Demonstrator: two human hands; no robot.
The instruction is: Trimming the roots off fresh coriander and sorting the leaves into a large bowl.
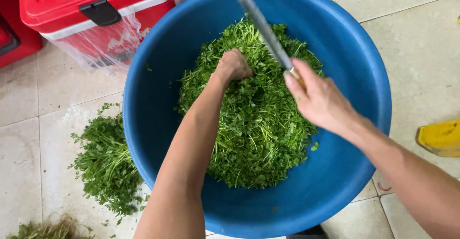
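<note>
A big blue plastic basin [158, 76] stands on the tiled floor and holds a heap of chopped green herbs [258, 129]. My left hand [233, 65] is sunk into the top of the heap, fingers closed on a clump of the greens. My right hand [320, 101] grips the handle of a large knife [262, 26], whose blade points up and away over the far side of the basin, blurred. The blade is above the herbs, just right of my left hand.
A bunch of uncut leafy herbs [108, 160] lies on the floor left of the basin, with a tuft of roots [45, 229] at bottom left. A red cooler box [96, 14] wrapped in clear plastic stands at top left. A yellow object [441, 137] is at the right edge.
</note>
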